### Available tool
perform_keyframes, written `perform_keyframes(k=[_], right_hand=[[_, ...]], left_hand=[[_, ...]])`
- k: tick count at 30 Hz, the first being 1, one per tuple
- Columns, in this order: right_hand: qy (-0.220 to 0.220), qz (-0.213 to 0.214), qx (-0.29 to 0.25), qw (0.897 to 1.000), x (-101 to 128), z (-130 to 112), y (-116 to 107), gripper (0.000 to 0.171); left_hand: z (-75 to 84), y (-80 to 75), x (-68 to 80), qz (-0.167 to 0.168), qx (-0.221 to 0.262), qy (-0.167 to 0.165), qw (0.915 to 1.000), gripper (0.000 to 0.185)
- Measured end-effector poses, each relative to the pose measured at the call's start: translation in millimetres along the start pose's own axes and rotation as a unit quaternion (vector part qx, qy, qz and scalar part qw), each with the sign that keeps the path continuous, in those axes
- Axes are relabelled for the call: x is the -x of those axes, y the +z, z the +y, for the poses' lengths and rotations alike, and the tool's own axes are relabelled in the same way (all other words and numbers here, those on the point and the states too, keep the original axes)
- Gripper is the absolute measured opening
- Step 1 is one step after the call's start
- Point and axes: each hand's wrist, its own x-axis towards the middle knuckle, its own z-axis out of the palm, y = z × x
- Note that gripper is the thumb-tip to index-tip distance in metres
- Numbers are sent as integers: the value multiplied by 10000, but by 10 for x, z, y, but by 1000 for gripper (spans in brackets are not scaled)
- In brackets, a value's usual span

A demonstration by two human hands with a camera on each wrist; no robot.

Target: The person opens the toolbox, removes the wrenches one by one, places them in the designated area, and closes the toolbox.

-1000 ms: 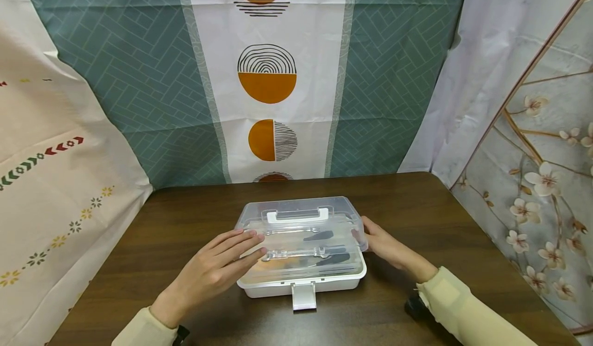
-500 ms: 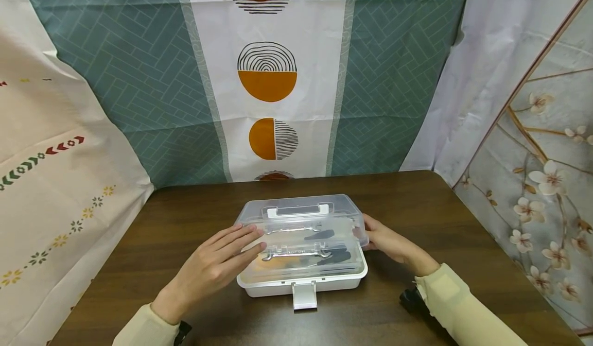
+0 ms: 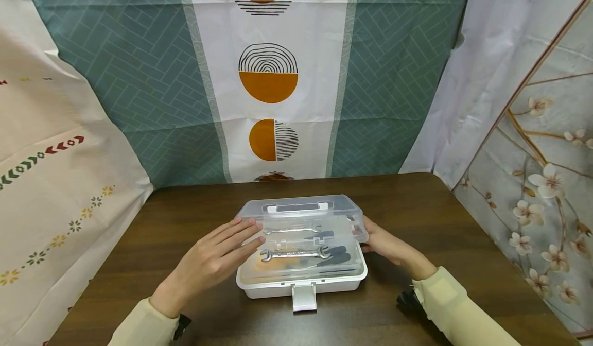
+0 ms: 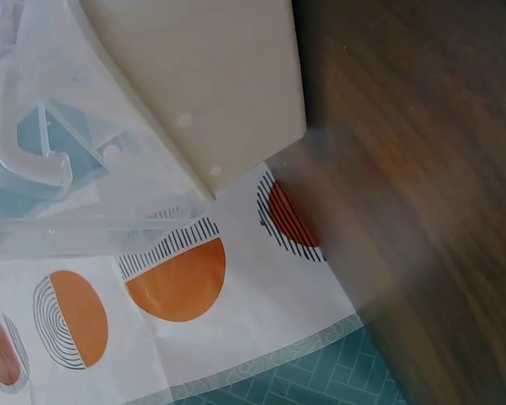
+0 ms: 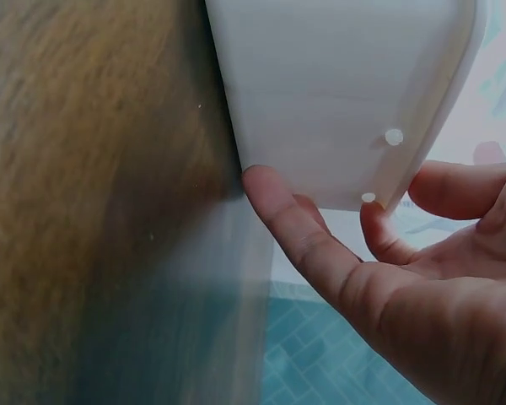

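Observation:
A white toolbox (image 3: 301, 287) with a clear plastic lid (image 3: 306, 205) stands on the table, its front latch (image 3: 303, 298) hanging down. The lid is tilted back, its front edge raised off the base. Beneath it a larger wrench (image 3: 295, 254) shows uncovered, and a smaller wrench (image 3: 293, 229) shows through the plastic. My left hand (image 3: 217, 253) touches the lid's left side with straight fingers. At the right end, my right hand (image 3: 391, 243) holds the toolbox, its bent fingers (image 5: 299, 232) against the base and rim; some fingertips are hidden.
The dark wooden table (image 3: 185, 212) surrounds the toolbox. A patterned green and white cloth (image 3: 278, 88) hangs behind it, with further cloths on either side. Dark-handled items (image 3: 335, 257) lie in the box, only partly visible.
The lid's front edge has swung up and back, uncovering the larger wrench. My left hand has risen slightly with it; my right hand stays at the right end.

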Motion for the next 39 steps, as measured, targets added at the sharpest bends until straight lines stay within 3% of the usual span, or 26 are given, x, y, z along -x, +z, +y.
perform_keyframes(k=[13, 20, 23, 31, 39], right_hand=[[27, 45, 193, 9998, 33, -7, 31, 59], [-34, 48, 306, 9995, 55, -22, 34, 23], [-53, 25, 306, 9995, 47, -23, 31, 15], [-17, -14, 321, 9995, 36, -10, 12, 14], [-39, -96, 272, 9996, 38, -5, -5, 18]], left_hand=[[-172, 32, -86, 94, 9, -19, 10000, 32], [-280, 67, -128, 174, 204, -325, 9991, 30], [-310, 77, -130, 182, 292, -442, 9984, 31], [-374, 99, -138, 185, 415, -585, 9973, 32], [-454, 97, -134, 77, 877, -991, 9912, 35]])
